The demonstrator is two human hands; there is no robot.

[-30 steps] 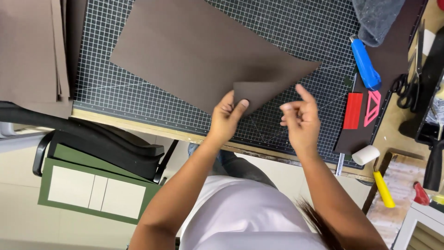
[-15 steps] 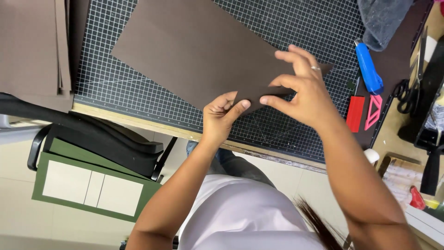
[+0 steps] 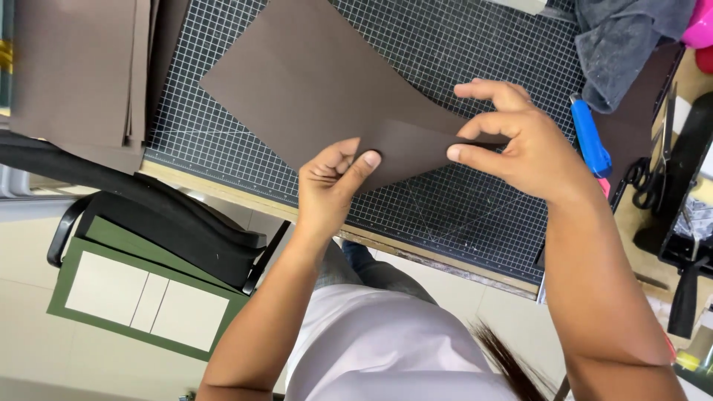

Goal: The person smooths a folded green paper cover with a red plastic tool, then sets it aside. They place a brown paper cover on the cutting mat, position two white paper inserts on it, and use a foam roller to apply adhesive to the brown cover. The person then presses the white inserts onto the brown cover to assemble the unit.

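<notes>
A large dark brown sheet of paper (image 3: pixel 319 82) lies on a black gridded cutting mat (image 3: pixel 445 208), its near corner folded over. My left hand (image 3: pixel 330 186) pinches the fold's near edge between thumb and fingers. My right hand (image 3: pixel 520 141) grips the folded corner from the right, fingertips pressing on the flap.
A stack of brown sheets (image 3: pixel 74 74) lies at the left of the mat. A blue utility knife (image 3: pixel 590 137), a grey cloth (image 3: pixel 631 44) and black scissors (image 3: pixel 653 174) sit at the right. A black chair (image 3: pixel 148 215) and a green folder (image 3: pixel 134 289) are below the table edge.
My right hand came back from beside the sheet onto the folded corner and now grips it. My left hand has kept its pinch. The view moved closer.
</notes>
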